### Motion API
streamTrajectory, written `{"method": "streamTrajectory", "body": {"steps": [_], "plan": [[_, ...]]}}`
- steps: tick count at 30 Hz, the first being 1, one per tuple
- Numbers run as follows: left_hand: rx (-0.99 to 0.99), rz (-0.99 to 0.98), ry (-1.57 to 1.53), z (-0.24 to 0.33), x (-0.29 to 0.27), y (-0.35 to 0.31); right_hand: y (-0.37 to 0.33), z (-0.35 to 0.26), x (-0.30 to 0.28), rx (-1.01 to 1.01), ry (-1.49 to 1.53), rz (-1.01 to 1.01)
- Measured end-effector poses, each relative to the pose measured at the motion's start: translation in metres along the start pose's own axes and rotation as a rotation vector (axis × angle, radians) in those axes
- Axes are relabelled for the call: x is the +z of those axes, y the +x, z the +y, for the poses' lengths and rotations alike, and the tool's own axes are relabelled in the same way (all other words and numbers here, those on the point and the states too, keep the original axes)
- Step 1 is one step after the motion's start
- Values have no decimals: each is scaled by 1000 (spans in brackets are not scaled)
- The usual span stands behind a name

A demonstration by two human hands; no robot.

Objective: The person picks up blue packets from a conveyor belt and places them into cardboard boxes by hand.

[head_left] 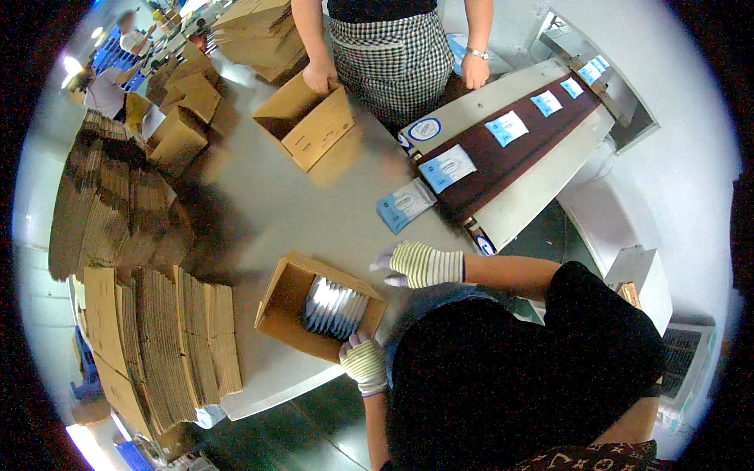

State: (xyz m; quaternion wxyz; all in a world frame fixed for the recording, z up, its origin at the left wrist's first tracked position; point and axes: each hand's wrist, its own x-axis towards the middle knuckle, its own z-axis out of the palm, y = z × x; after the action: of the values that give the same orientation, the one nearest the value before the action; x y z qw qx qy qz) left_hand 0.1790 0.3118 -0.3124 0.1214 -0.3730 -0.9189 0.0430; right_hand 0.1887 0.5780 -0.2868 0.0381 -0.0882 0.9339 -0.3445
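An open cardboard box (275, 320) stands tilted on the table in front of me, with a row of silvery and blue packets (334, 308) packed inside. My left hand (366, 366), in a striped knit glove, grips the rim of this box at its near corner. Above the table just beyond the box is my right hand (420, 264), gloved the same way, its fingers stretched out with nothing in them. The packet nearest to it is a blue and white one (406, 206) at the conveyor's end, apart from the hand.
A dark conveyor belt (510, 153) carries several blue and white packets. Across the table (290, 212), a co-worker in a checked apron (385, 63) holds another open cardboard box (318, 129). Stacks of flattened cartons (161, 341) line the left side; more people work farther back.
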Motion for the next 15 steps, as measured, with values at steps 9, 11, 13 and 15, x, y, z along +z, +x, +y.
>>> {"method": "streamTrajectory", "body": {"steps": [9,11,13,15], "plan": [[14,-26,-8,2,8,3,8,101,-6,113,-217,41],[-6,-61,0,1,13,-1,20,105,-29,82,-265,64],[-25,-96,5,-1,17,-2,30,89,-65,217,-218,-81],[7,-25,-40,0,16,2,37,122,-65,293,-434,-110]]}}
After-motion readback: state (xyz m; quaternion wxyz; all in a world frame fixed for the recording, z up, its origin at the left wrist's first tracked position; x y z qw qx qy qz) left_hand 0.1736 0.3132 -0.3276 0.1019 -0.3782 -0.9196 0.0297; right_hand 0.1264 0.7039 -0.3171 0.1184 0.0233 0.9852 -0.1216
